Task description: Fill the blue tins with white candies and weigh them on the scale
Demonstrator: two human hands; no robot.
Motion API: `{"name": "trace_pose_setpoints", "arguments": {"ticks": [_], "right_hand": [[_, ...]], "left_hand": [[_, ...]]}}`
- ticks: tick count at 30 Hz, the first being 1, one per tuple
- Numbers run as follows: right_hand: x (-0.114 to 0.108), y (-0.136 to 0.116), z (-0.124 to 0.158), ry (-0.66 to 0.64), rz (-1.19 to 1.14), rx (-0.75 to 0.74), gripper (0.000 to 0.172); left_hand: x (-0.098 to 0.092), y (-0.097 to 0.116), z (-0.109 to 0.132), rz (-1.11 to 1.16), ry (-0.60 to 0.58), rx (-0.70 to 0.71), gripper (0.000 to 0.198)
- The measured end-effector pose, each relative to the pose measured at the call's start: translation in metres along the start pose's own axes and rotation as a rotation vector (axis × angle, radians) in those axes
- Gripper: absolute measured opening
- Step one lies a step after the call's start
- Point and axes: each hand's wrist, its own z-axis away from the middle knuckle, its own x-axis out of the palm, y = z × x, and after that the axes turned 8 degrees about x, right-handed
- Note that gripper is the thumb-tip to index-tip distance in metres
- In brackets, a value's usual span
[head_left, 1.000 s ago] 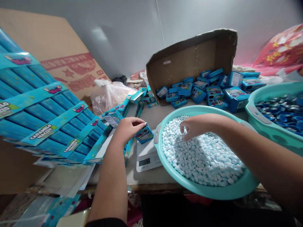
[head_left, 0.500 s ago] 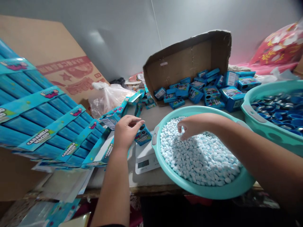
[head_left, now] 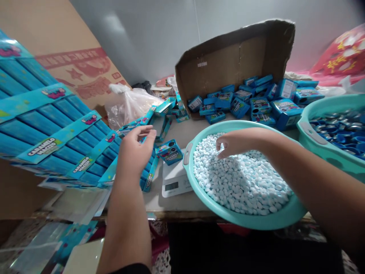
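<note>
My left hand (head_left: 136,148) is open, its fingers loosely bent and apart, left of a small blue candy box (head_left: 170,153) and not touching it. That box rests on the white digital scale (head_left: 174,179), whose display is too small to read. My right hand (head_left: 228,144) is over the teal basin (head_left: 199,198), its fingers curled toward the thumb just above the small white and pale blue candies (head_left: 242,190). Whatever is between those fingertips is hidden. Behind my left hand lies an open blue display carton (head_left: 158,123).
Stacked display cartons (head_left: 57,125) full of blue boxes lean at the left. A tipped cardboard box (head_left: 211,72) with several small blue boxes stands at the back. Another teal basin (head_left: 309,140) holds blue-and-silver tins at the right. A plastic bag (head_left: 128,104) sits behind.
My left hand has let go of the small blue box and moved left, leaving it on the scale. My right hand stays curled over the candies. The view has shifted slightly.
</note>
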Motion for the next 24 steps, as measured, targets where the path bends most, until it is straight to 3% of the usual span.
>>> {"name": "trace_pose_setpoints", "arguments": {"ticks": [3,7,12,17,19,22,24], "right_hand": [[0.000,-0.001,0.001,0.008,0.002,-0.011,0.053],[0.001,-0.002,0.001,0.001,0.013,0.001,0.053],[0.003,0.000,-0.003,-0.023,0.014,-0.001,0.055],[0.002,0.001,-0.003,-0.022,0.015,0.009,0.053],[0.001,0.000,-0.002,-0.017,0.015,0.010,0.054],[0.001,0.000,0.000,-0.015,0.014,0.009,0.054],[0.001,0.000,0.000,-0.014,0.013,0.007,0.054]], "left_hand": [[-0.007,-0.014,-0.001,0.029,-0.057,-0.078,0.036],[0.009,-0.018,0.006,0.073,-0.161,-0.071,0.040],[0.026,-0.019,0.004,0.042,-0.176,-0.033,0.039],[0.022,-0.022,0.007,-0.066,-0.204,-0.068,0.034],[0.020,-0.028,0.011,-0.060,-0.255,-0.129,0.045],[0.022,-0.042,0.019,-0.080,-0.358,-0.161,0.081],[0.025,-0.048,0.021,-0.091,-0.386,-0.157,0.084]]}}
